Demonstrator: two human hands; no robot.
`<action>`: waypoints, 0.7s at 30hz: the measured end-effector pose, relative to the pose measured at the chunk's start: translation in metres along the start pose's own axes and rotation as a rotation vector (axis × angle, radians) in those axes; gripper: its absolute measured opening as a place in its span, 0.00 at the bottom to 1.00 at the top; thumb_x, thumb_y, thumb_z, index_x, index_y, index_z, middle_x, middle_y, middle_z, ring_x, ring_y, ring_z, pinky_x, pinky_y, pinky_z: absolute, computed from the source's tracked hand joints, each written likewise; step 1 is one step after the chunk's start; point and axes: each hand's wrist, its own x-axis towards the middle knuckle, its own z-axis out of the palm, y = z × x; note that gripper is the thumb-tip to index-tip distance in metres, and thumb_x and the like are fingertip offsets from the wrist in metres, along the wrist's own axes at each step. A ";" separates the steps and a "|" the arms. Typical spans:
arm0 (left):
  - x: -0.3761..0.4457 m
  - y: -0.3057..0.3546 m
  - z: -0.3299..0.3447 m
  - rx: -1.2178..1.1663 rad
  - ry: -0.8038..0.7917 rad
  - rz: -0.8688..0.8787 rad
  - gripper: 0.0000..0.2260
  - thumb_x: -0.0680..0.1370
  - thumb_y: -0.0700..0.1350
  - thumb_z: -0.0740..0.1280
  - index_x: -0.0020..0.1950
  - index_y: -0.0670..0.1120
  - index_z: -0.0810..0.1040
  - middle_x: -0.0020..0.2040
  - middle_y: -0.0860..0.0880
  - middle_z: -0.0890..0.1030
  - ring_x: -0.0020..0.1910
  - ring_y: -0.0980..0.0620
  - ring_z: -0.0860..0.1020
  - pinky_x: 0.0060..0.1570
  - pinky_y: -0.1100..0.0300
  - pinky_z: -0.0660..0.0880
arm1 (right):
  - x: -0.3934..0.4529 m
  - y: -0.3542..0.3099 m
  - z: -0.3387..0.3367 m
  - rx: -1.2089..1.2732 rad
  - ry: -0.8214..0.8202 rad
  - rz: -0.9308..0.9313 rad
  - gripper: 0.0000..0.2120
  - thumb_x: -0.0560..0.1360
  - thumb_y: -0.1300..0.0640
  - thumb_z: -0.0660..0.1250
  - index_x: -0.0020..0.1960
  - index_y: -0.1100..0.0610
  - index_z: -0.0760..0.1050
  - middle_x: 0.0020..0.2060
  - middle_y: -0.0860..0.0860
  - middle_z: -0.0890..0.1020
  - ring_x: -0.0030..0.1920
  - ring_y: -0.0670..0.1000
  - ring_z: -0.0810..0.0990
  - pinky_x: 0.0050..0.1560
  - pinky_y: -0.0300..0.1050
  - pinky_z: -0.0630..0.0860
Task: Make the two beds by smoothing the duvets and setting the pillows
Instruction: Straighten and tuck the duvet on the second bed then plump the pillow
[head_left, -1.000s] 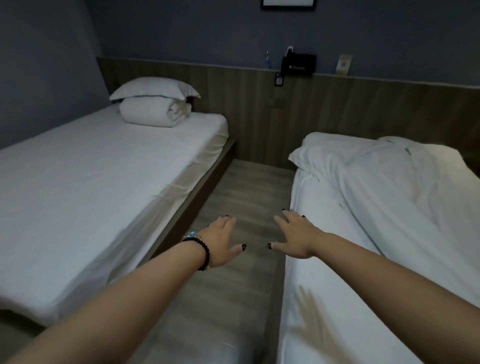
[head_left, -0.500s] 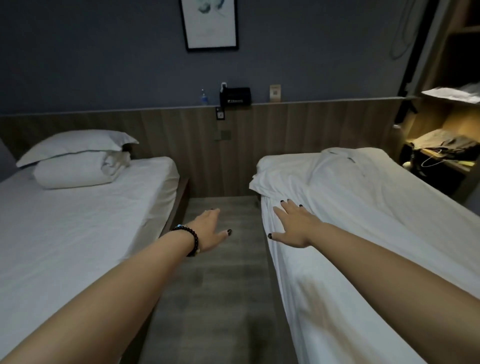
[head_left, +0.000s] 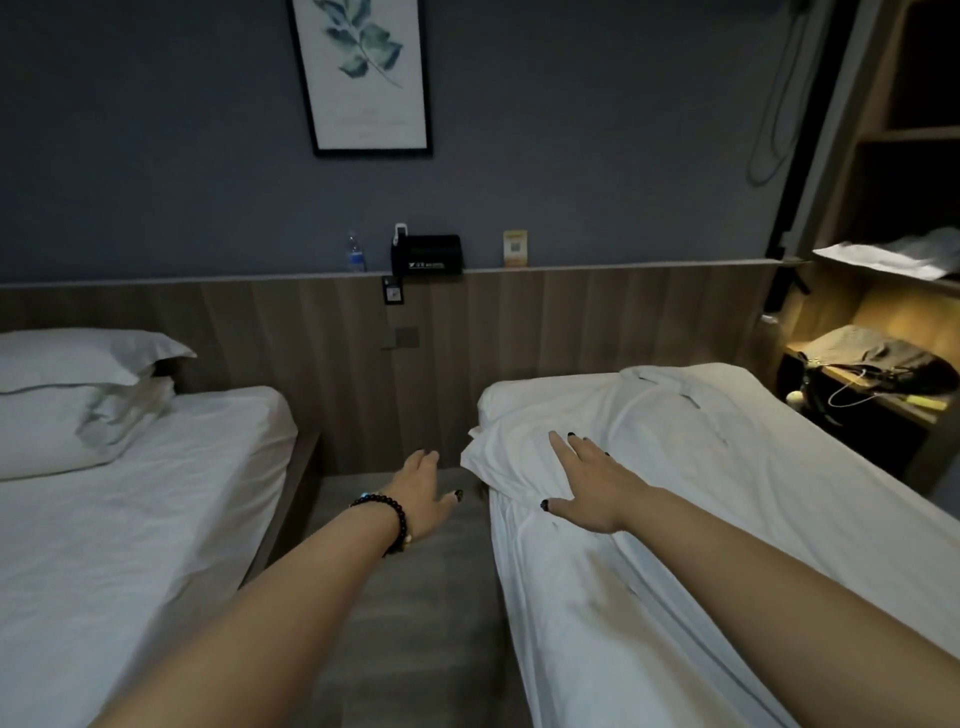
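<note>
Two bare forearms reach forward along the floor aisle (head_left: 415, 597), the strip of open room between the two beds. The left hand (head_left: 423, 493), fingers spread and holding nothing, hovers over the aisle just short of its far end; a dark bead bracelet (head_left: 387, 519) circles its wrist. The right hand (head_left: 589, 488), fingers spread, palm down, lies beyond the aisle's right margin over the rumpled duvet (head_left: 649, 467) of the right bed (head_left: 779, 571); contact cannot be confirmed. A loose corner of that duvet overhangs the mattress edge into the aisle beside the right hand. Left of the aisle, the left bed (head_left: 130, 545) has a flat sheet, its wooden frame edge bordering the aisle. At its head, a pillow (head_left: 78, 358) rests on a folded duvet (head_left: 67, 431). Beyond the aisle's far end, a wood-panelled wall ledge (head_left: 571, 267) carries a bottle (head_left: 355, 253) and a black box (head_left: 426, 254); a framed leaf print (head_left: 363, 73) hangs above.
</note>
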 end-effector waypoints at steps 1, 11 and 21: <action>0.016 -0.003 0.002 -0.020 -0.010 -0.004 0.35 0.80 0.56 0.59 0.78 0.41 0.46 0.78 0.44 0.46 0.77 0.47 0.51 0.74 0.57 0.51 | 0.015 0.003 0.002 0.012 -0.015 0.008 0.43 0.78 0.39 0.59 0.78 0.53 0.34 0.78 0.55 0.42 0.78 0.57 0.43 0.77 0.52 0.49; 0.197 -0.076 -0.007 -0.118 -0.121 -0.012 0.34 0.80 0.55 0.60 0.78 0.40 0.47 0.78 0.44 0.50 0.76 0.49 0.53 0.72 0.61 0.52 | 0.203 0.002 0.019 0.175 -0.075 0.079 0.44 0.78 0.41 0.61 0.77 0.54 0.33 0.78 0.53 0.41 0.78 0.55 0.41 0.77 0.51 0.47; 0.395 -0.128 -0.047 -0.140 -0.226 0.099 0.05 0.78 0.45 0.62 0.44 0.50 0.74 0.44 0.50 0.77 0.41 0.55 0.76 0.44 0.62 0.73 | 0.384 -0.002 0.015 0.297 -0.023 0.167 0.42 0.78 0.46 0.64 0.78 0.59 0.40 0.78 0.54 0.47 0.78 0.53 0.46 0.72 0.39 0.45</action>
